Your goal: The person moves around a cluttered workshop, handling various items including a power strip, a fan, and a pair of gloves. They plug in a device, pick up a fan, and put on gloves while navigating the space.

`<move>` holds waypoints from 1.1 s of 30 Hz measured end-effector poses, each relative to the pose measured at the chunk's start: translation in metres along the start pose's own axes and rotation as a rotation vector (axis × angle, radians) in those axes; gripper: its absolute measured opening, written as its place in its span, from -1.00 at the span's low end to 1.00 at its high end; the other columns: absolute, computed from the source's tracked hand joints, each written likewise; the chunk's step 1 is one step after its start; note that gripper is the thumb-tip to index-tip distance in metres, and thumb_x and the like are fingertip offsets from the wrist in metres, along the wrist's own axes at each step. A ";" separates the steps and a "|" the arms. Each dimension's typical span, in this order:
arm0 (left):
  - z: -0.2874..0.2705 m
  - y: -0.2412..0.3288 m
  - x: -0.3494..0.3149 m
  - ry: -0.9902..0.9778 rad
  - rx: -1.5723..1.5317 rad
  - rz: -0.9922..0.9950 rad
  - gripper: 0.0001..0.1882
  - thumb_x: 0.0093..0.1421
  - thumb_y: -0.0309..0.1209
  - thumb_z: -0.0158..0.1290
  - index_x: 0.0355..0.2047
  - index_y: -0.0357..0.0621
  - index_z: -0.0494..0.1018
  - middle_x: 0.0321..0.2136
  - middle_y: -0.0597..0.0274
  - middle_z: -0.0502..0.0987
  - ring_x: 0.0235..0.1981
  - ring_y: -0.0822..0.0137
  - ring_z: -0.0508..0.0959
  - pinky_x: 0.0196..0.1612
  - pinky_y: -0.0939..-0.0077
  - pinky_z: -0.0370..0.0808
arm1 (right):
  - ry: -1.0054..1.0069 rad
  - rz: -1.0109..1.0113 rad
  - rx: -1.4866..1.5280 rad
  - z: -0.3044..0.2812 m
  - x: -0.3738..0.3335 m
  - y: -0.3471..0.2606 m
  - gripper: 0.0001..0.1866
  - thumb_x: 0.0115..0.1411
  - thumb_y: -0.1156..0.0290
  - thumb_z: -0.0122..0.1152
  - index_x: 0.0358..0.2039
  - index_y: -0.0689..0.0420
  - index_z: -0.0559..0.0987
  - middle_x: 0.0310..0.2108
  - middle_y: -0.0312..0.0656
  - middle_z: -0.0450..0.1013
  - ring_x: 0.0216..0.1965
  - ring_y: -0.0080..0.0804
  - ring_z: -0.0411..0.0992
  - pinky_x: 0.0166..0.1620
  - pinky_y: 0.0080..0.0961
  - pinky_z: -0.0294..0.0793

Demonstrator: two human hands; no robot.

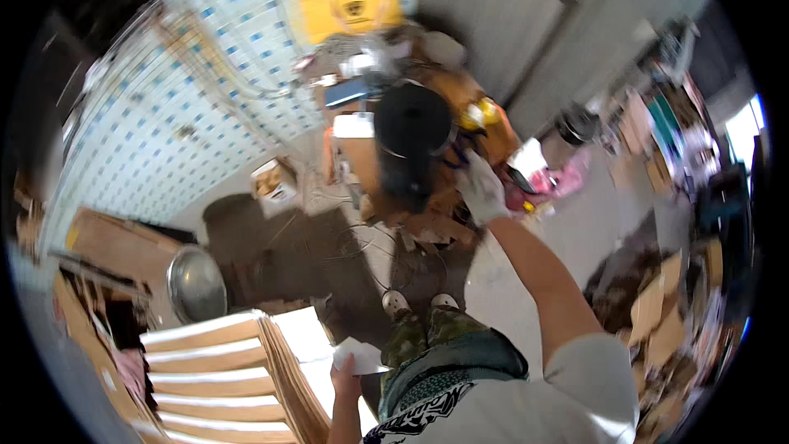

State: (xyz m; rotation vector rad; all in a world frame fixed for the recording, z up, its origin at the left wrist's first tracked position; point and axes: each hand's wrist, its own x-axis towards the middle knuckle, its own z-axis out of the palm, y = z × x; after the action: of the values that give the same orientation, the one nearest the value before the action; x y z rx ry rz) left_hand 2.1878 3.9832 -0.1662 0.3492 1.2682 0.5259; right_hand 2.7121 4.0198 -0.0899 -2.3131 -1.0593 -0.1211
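Low in the view, my left hand (345, 376) has its fingers closed on a white sheet (362, 355), thin and flat like paper or card. It is beside a pile of brown and white flat pieces. My right hand (483, 191), in a pale glove, reaches forward over the right side of a cluttered work surface. Close to its fingertips is a dark blue strap-like thing (459, 152). Motion blur smears these fingers, so their grip is unclear. Left of this hand stands a black rounded object (412, 119), its kind not clear.
A layered stack of brown and white flat pieces (218, 382) stands at lower left, near a round metal basin (196, 284). A yellow bag (349, 2) hangs on the tiled wall. An open box (274, 181) sits by the wall; cardboard (657, 300) piles up at right.
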 end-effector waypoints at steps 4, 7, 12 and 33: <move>0.026 -0.001 0.003 0.034 0.075 0.225 -0.68 0.22 -0.39 0.09 -0.06 -0.32 0.45 -0.19 0.08 0.56 -0.17 0.19 0.56 -0.08 0.28 0.50 | -0.560 -0.013 0.603 -0.044 -0.070 -0.079 -0.48 0.22 0.35 0.12 0.17 0.23 0.33 0.05 0.02 0.38 0.06 -0.14 0.36 0.10 -0.31 0.33; 0.053 -0.007 -0.001 0.083 0.560 0.418 -0.61 0.21 -0.22 0.09 -0.05 -0.21 0.48 -0.22 0.09 0.59 -0.21 0.25 0.57 -0.08 0.34 0.47 | -0.900 0.089 0.835 -0.011 -0.155 -0.063 -0.43 0.21 0.34 0.19 0.19 0.27 0.31 0.02 -0.07 0.40 -0.01 -0.25 0.40 -0.02 -0.40 0.43; 0.140 -0.048 -0.058 0.220 0.487 0.590 -0.59 0.22 -0.22 0.04 -0.02 -0.23 0.43 -0.24 -0.10 0.58 -0.21 0.03 0.55 -0.10 0.25 0.45 | -1.477 0.084 0.966 0.009 -0.212 -0.054 -0.46 0.20 0.45 0.20 0.19 0.20 0.34 -0.21 -0.29 0.45 -0.35 -0.59 0.39 -0.44 -0.70 0.39; 0.168 -0.374 -0.365 1.042 0.031 0.740 -0.28 0.18 -0.40 0.08 0.32 0.15 0.08 -0.01 0.02 0.41 -0.01 0.04 0.47 0.03 0.28 0.42 | -2.098 -1.547 0.240 -0.210 -0.457 -0.104 -0.73 0.20 0.27 0.18 -0.21 0.20 0.59 -0.40 -0.13 0.56 -0.40 -0.39 0.53 -0.29 -0.45 0.49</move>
State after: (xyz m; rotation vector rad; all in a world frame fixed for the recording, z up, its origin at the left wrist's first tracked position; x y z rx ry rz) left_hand 2.3418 3.4768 -0.0228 0.6107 2.1474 1.4381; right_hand 2.3596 3.6554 -0.0101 -0.0257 -2.9560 1.8840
